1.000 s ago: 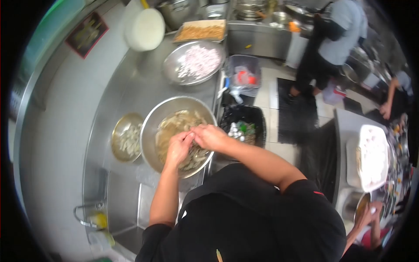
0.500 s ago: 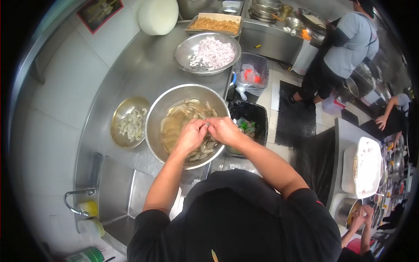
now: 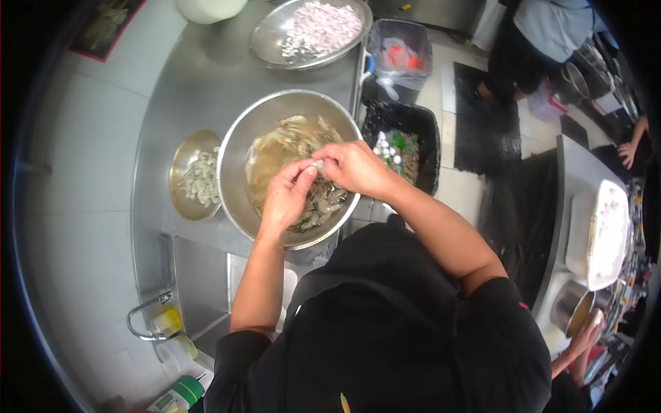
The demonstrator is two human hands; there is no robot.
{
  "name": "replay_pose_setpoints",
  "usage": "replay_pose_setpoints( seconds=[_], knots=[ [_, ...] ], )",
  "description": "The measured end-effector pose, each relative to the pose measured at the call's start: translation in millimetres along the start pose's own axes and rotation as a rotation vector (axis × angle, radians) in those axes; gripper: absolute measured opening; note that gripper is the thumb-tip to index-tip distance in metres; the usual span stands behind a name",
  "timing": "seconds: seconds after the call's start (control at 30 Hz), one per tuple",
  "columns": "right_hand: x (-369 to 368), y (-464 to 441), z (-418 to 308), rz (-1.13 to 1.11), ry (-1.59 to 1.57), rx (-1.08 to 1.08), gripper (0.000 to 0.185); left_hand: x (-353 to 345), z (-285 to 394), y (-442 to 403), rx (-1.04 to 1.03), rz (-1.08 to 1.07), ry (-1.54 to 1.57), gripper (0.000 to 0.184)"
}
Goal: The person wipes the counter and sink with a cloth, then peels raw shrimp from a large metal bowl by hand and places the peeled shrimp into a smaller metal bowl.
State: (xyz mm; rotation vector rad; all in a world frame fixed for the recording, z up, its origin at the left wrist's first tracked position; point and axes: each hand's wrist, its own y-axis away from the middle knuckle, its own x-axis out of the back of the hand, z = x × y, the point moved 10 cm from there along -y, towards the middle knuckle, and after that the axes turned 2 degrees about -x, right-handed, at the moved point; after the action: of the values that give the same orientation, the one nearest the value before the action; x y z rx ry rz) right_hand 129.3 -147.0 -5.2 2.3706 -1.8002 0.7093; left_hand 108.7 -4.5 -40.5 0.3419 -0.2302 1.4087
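Above a large steel bowl (image 3: 234, 199) my left hand (image 3: 288, 193) and my right hand (image 3: 352, 165) meet, fingertips pinched together around a small pale shrimp (image 3: 317, 165). Unpeeled shrimp (image 3: 296, 134) lie in cloudy brownish water in that bowl, with a darker heap (image 3: 318, 205) below my hands. To the left, touching or nearly touching the large bowl, a smaller tilted bowl (image 3: 180, 196) holds pale peeled shrimp (image 3: 201, 177).
Beyond is a bowl of chopped pinkish pieces (image 3: 321, 29). Right of the counter stand a black-lined bin (image 3: 435, 155) and a clear-lined bin (image 3: 423, 65). A sink (image 3: 200, 275) and faucet (image 3: 141, 313) are at lower left. Co-workers (image 3: 554, 31) stand at right.
The view has tilted, so the bowls sit higher in the frame. My hands stay together over the large bowl, my right hand's knuckles turned more upward, with the pale shrimp now showing between the fingertips.
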Motion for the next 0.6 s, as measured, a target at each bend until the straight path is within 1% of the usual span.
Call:
replay_pose_setpoints(
  seconds=[0.03, 0.07, 0.13, 0.17, 0.2, 0.27, 0.33, 0.37, 0.4, 0.43, 0.47, 0.5, 0.6],
  knots=[
    [0, 0, 2, 0.018, -0.009, -0.008, 0.026, 1, -2, -2, -0.005, -0.008, 0.002, 0.023],
    [2, 1, -1, 0.033, -0.011, 0.031, 0.026, 0, -4, -4, -0.007, -0.009, 0.007, 0.023],
    [4, 2, -10, 0.053, -0.022, 0.121, 0.026, -1, -4, -6, 0.084, -0.002, 0.072, 0.023],
    [0, 1, -7, -0.015, 0.049, 0.114, 0.025, 0, -9, -9, 0.121, -0.010, 0.089, 0.024],
    [-3, 0, 4, -0.049, -0.041, 0.022, 0.025, 0, -14, -9, 0.164, -0.022, 0.101, 0.024],
    [-11, 0, 24, -0.104, -0.224, -0.162, 0.024, -2, -8, -3, 0.108, -0.040, 0.097, 0.019],
    [-18, 1, 38, -0.136, -0.416, -0.282, 0.021, 0, 8, -3, 0.006, -0.036, 0.073, 0.016],
    [-21, 0, 40, -0.150, -0.516, -0.327, 0.019, 2, 19, -1, -0.067, -0.006, -0.018, 0.014],
    [-22, -1, 40, -0.165, -0.622, -0.368, 0.018, 4, 26, 0, -0.118, 0.053, -0.047, 0.014],
    [-22, -2, 39, -0.196, -0.600, -0.374, 0.018, 5, 31, 0, -0.169, 0.109, -0.081, 0.013],
    [-23, -2, 37, -0.196, -0.651, -0.364, 0.018, 6, 34, 4, -0.207, 0.155, -0.118, 0.013],
    [-23, 0, 35, -0.191, -0.705, -0.360, 0.019, 7, 47, 7, -0.255, 0.211, -0.318, 0.014],
    [-25, 2, 37, -0.195, -0.826, -0.353, 0.017, 5, 20, 3, -0.060, 0.248, -0.010, 0.018]
  ],
)
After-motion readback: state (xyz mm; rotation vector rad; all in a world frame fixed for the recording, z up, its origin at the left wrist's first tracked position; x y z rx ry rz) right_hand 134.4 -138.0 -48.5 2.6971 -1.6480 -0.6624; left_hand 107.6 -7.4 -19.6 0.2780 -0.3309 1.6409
